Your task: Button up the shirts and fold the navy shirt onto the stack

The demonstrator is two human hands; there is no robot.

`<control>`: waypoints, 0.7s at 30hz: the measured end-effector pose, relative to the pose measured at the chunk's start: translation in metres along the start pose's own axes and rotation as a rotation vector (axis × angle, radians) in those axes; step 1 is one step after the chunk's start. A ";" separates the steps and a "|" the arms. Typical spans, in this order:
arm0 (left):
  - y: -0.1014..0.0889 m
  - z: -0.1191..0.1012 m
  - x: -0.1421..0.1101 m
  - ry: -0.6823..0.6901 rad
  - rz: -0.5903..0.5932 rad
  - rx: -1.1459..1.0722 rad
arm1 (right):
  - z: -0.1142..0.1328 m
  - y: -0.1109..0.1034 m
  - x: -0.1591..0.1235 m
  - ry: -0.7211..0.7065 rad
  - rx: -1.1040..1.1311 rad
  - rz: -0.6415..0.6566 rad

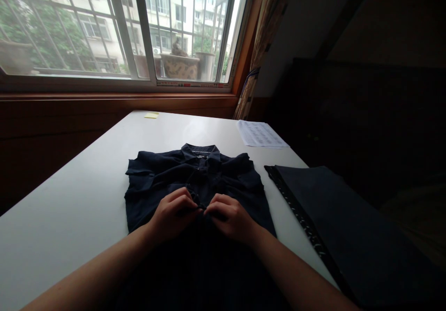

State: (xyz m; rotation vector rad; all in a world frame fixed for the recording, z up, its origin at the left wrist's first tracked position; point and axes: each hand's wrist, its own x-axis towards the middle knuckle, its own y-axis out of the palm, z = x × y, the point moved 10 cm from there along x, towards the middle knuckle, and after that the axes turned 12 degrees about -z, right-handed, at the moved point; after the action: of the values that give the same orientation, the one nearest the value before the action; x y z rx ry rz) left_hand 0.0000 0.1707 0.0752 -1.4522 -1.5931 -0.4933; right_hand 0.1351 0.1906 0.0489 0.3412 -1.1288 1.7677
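A dark navy shirt (163, 169) lies front up on the white table, its collar toward the window and its sides spread out. Both hands meet at its front placket, below the chest. My left hand (176, 211) pinches a fold of the shirt's front edge between thumb and fingers. Close beside it, my right hand (228, 213) pinches the cloth from the other side, the fingertips almost touching. Whether a button sits between them is too dark to make out. The lower part of the shirt fades into shadow between my forearms.
Dark folded cloth (334, 213) with a black patterned edge lies along the table's right side. Printed sheets (261, 133) rest at the far right corner. A yellow sticky note (151, 115) is at the far left edge of the white table (87, 176). Beyond stands a barred window (149, 32).
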 end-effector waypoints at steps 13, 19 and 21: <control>0.004 0.003 0.001 -0.019 0.020 -0.027 | 0.001 -0.003 0.000 0.018 0.030 -0.018; 0.021 -0.006 -0.005 -0.009 0.173 -0.176 | 0.004 -0.006 0.004 0.023 0.082 -0.030; 0.026 -0.011 -0.008 0.001 0.235 -0.212 | 0.003 -0.005 0.004 0.026 0.091 -0.031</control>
State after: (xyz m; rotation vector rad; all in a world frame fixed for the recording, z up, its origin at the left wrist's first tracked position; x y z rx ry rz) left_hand 0.0274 0.1637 0.0670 -1.7726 -1.3775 -0.5371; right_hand 0.1369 0.1906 0.0558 0.3880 -1.0214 1.7949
